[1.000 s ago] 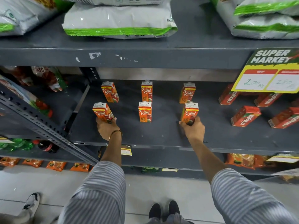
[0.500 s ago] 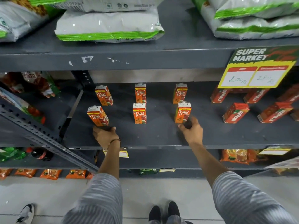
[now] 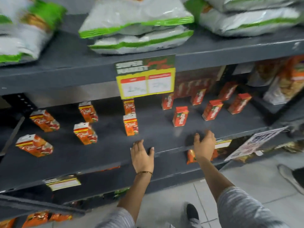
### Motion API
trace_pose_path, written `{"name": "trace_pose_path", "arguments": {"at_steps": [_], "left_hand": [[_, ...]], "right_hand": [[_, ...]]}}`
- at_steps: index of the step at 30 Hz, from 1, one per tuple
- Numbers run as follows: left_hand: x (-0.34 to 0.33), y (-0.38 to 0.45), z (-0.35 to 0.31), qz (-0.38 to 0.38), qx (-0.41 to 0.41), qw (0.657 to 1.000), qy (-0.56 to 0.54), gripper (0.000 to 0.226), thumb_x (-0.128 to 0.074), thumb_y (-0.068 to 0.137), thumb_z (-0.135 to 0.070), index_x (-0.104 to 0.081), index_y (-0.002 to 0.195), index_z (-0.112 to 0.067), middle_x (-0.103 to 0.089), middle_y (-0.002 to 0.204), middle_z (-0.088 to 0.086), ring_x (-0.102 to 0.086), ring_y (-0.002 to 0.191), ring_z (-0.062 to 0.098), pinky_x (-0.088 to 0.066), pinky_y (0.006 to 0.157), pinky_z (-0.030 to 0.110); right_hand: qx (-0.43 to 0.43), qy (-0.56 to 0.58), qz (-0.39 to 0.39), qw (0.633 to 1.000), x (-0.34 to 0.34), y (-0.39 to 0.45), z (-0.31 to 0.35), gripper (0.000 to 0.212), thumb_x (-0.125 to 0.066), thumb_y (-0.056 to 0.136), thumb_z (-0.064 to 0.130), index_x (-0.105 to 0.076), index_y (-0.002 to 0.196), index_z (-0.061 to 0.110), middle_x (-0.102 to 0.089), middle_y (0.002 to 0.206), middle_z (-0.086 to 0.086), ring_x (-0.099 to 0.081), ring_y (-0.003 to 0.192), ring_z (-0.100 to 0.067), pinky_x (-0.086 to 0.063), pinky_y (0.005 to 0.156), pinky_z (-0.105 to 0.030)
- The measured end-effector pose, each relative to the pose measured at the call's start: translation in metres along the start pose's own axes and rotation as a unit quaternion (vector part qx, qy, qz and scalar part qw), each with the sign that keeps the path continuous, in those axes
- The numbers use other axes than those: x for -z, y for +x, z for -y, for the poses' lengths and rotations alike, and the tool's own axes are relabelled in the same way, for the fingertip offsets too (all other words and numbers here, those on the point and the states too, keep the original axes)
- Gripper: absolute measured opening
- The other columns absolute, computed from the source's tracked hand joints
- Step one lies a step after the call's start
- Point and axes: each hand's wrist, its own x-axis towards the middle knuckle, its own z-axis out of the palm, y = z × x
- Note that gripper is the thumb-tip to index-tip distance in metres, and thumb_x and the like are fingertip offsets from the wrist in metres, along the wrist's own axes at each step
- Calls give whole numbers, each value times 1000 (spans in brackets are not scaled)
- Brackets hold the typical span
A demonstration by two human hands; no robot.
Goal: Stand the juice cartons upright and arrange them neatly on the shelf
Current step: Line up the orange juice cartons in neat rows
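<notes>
Both bare hands, left (image 3: pixel 142 155) and right (image 3: pixel 204 146), hover over the matte grey shelf (image 3: pixel 98 155).

Dark grey metal shelving (image 3: pixel 213 51), pale tiled floor (image 3: pixel 256 183), yellow price sign (image 3: pixel 145 83) hanging from upper shelf edge.

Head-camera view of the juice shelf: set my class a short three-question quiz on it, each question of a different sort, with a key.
1. True or false: the left hand is gripping a juice carton.
2. Multiple choice: where does the yellow price sign hang? A) from the edge of the shelf above the cartons B) on the floor C) on a carton
3. Short answer: which carton stands closest to the right hand?

Key:
1. False; both hands are open and empty, near the front edge of the carton shelf.
2. A
3. The red Maaza carton, up and to the left of the hand.
</notes>
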Motion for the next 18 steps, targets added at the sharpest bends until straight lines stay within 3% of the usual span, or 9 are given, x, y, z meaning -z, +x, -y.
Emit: {"name": "trace_pose_path", "arguments": {"at_steps": [4,10,15,18], "left_hand": [[-59,8,-68,26,8,999,-28,60,-70,78,-29,-46,128,-4,-52,133,18,-44,127,33,-26,114,44],[-110,21,-132,8,78,996,-51,83,-79,63,-44,-45,127,-4,-57,128,17,-46,125,31,-21,114,46],[-122,23,-157,-15,145,986,-81,67,-82,59,-44,-51,106,-7,-65,107,14,-58,105,34,-42,98,55],[-122,25,-167,-21,173,982,-65,63,-80,61,-46,-50,102,-9,-66,104,12,-60,102,32,-47,93,53]], "right_hand": [[-29,0,12,1000,32,60,-27,51,-59,87,13,-41,132,-3,-48,130,-23,-44,122,-39,-36,103,-44],[-49,21,147,988,53,129,-47,62,-66,84,23,-38,136,3,-48,138,-16,-46,127,-34,-37,104,-42],[-29,63,212,975,53,156,-42,45,-70,79,20,-50,118,8,-65,119,-15,-60,112,-32,-43,88,-33],[-20,58,240,969,51,168,-36,46,-74,77,25,-51,114,11,-69,112,-12,-64,104,-31,-45,82,-31]]}}
